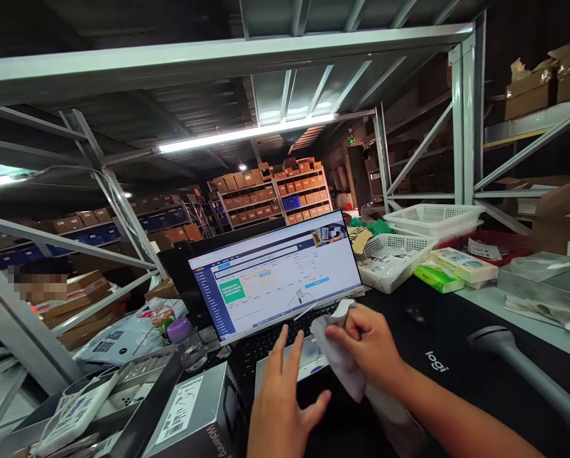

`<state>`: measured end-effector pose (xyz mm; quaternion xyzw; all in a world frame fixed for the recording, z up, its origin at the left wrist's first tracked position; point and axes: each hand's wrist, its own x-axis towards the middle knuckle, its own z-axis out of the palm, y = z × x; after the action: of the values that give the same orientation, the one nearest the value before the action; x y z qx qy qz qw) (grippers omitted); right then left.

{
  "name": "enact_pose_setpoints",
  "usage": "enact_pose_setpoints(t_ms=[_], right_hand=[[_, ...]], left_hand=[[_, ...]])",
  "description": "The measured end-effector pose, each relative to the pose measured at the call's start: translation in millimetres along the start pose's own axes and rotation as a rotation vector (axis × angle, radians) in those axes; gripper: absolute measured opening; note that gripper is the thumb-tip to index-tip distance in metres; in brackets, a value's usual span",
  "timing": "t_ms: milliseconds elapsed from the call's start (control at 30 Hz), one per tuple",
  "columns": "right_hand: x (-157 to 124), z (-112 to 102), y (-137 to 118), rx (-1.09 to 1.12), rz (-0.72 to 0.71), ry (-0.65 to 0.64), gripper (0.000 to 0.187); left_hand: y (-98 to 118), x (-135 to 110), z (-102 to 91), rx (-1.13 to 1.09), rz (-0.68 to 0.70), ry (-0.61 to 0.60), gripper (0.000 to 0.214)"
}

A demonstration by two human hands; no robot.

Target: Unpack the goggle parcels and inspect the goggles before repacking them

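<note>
My right hand (373, 343) is closed around a crumpled grey cloth (338, 366), which hangs down from the fist in front of the monitor. Beside it, to the left, my left hand (282, 394) is open, fingers spread and thumb apart, holding nothing. Behind both hands lies a flat whitish item (308, 361) with blue marks, partly hidden by them; I cannot make out its kind. The black keyboard (249, 357) shows beyond it, under the lit monitor (275, 280). To the left of my left hand stands a grey "Wakening" box (189, 413).
A handheld scanner (518, 362) and a mouse (413, 314) lie on the black desk mat (432, 394) at right. White baskets (394, 261) and a green packet (437, 277) stand behind. A purple-capped bottle (189, 343) is at left. Metal shelf posts (464, 121) frame the desk.
</note>
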<state>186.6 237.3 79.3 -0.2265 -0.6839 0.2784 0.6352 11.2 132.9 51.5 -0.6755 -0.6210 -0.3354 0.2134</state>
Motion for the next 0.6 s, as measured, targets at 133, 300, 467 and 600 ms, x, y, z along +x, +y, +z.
enact_pose_setpoints(t_ms=[133, 300, 467, 600], right_hand=[[16.6, -17.1, 1.6, -0.036, -0.020, -0.127, 0.054], [0.2, -1.2, -3.5, -0.056, -0.159, -0.342, 0.056], [-25.1, 22.0, -5.2, -0.101, -0.358, -0.481, 0.053], [-15.9, 12.9, -10.1, -0.134, -0.264, -0.539, 0.054]], left_hand=[[-8.4, 10.1, -21.8, 0.154, 0.036, 0.224, 0.062], [10.9, 5.4, -32.1, 0.181, 0.148, 0.119, 0.084], [18.4, -0.6, -27.0, 0.018, 0.170, -0.018, 0.072], [9.6, 3.0, -26.4, -0.043, 0.157, 0.123, 0.068]])
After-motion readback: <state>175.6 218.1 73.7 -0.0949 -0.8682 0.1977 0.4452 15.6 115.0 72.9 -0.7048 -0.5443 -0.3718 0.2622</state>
